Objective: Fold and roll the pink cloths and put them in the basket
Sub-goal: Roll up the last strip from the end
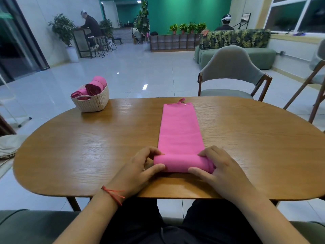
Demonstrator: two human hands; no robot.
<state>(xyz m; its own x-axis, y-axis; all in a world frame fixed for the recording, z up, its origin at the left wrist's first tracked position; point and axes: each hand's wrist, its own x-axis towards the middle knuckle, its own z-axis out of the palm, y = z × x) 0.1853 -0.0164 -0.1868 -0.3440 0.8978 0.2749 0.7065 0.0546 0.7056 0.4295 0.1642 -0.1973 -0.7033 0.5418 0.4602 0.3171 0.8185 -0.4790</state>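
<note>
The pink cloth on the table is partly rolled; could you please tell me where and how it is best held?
Take the roll at its near end, one hand at each open end, coming from your side of the table. It lies crosswise, with the flat strip running away, so an even two-ended hold should keep it tight.

Single view. A wide-angle camera worn on the person's head looks forward and down across the wooden surface [88, 155]. The left hand [140, 170] and right hand [224, 170] lie nearest the lens, low in the frame. The pink cloth [179, 131] runs away from it along the midline. A grey chair [230, 67] stands farther off, beyond the surface's far edge.
</note>
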